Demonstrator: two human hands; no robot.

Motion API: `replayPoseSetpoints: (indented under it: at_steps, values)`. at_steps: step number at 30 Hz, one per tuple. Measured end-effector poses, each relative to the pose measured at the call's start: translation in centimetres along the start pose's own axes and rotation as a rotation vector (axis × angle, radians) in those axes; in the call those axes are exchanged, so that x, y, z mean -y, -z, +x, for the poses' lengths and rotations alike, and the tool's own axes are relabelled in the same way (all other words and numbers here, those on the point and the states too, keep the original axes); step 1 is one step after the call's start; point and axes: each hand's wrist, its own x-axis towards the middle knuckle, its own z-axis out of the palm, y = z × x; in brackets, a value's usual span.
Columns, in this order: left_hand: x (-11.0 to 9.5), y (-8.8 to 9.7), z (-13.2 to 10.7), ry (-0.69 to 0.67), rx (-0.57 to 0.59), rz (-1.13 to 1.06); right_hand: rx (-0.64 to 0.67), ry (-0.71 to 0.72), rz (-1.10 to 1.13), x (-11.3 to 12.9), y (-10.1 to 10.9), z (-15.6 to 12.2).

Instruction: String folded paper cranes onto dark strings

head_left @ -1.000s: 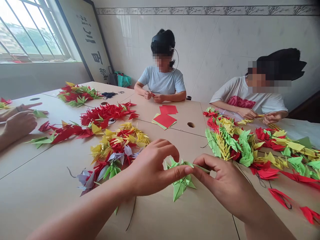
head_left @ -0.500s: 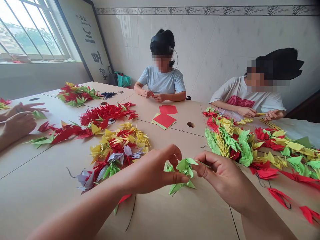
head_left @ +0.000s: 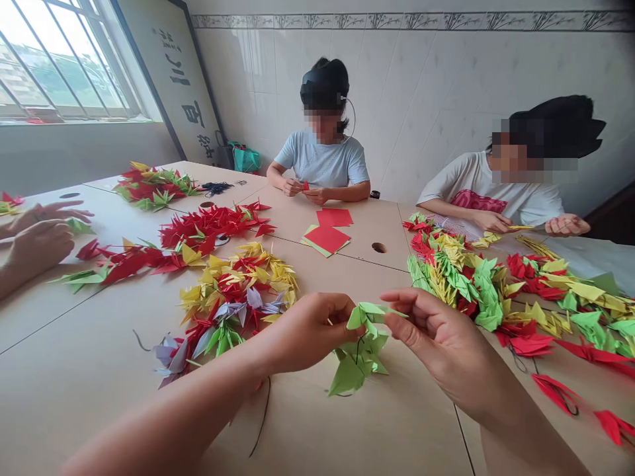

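Note:
My left hand (head_left: 315,334) is closed, thumb and fingers pinching a green folded paper crane (head_left: 368,313) above the table. My right hand (head_left: 436,340) holds the crane's pointed right end between thumb and forefinger, its other fingers loosely curled. Just below the pinched crane hang more green paper cranes (head_left: 354,370), with a dark thread showing against them. A long string of yellow, red and lilac cranes (head_left: 238,291) curves over the table to the left of my hands, partly behind my left forearm.
Strings of red, green and yellow cranes (head_left: 476,281) cover the right side. Red cranes (head_left: 208,228) are heaped at left. Square paper sheets (head_left: 327,238) lie beyond my hands. One person (head_left: 320,149) sits opposite, another (head_left: 491,192) at right; someone's hands (head_left: 42,235) rest at far left.
My left fingers have closed in on the green crane, which has turned. The thread and lower cranes show more now. The person at right has moved one hand away to the right.

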Motion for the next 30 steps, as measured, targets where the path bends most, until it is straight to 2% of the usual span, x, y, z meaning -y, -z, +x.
replayPoseSetpoints:
  at_steps: [3,5,7,10,13,18,23,30]
  values:
    - [0.2,0.2,0.3,0.027,-0.017,-0.114,-0.206,0.139,-0.209,0.1,0.2,-0.6]
    - [0.2,0.3,0.5,0.038,-0.021,-0.197,-0.244,0.254,-0.372,0.7,0.5,-1.2]
    - [0.1,0.3,0.6,0.047,-0.028,-0.269,-0.16,0.361,-0.514,1.4,0.7,-1.9]
    - [0.1,0.4,0.8,0.053,-0.039,-0.333,0.049,0.487,-0.67,1.8,0.4,-2.7]
    - [0.3,0.6,0.9,0.069,-0.048,-0.352,0.086,0.595,-0.812,1.1,-0.7,-2.9]
    - [0.4,0.7,1.0,0.099,-0.074,-0.396,-0.022,0.647,-1.007,-0.4,-2.3,-2.4]
    - [0.5,0.7,1.0,0.09,-0.077,-0.408,-0.047,0.658,-1.019,-0.3,-2.7,-1.8]
    - [0.8,0.8,1.0,0.111,-0.102,-0.384,-0.178,0.794,-1.071,-0.1,-2.9,-1.3]
